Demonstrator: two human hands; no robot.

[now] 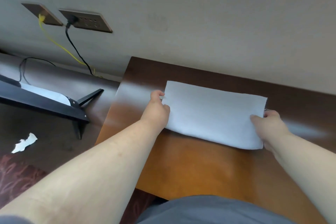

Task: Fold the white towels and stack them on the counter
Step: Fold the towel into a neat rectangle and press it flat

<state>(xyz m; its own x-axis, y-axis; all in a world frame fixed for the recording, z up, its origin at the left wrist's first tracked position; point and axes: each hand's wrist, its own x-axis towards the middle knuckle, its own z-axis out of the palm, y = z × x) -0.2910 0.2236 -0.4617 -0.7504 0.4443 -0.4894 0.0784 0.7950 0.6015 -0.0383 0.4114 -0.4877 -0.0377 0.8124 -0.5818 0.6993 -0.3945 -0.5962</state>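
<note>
A white towel (212,112), folded into a rectangle, lies flat on the brown wooden counter (190,165) close to the wall. My left hand (157,109) grips the towel's left edge, fingers curled round it. At the towel's right edge my right hand (267,123) pinches the cloth, thumb on top and fingers round the side. The rounded fold of the towel faces me. No other towel is in view.
A beige wall (200,14) runs behind the counter. To the left stand a black TV foot (80,114) and a lower dark surface. Two wall sockets (87,21) hold a yellow cable and a black cable. A crumpled white scrap (24,142) lies lower left.
</note>
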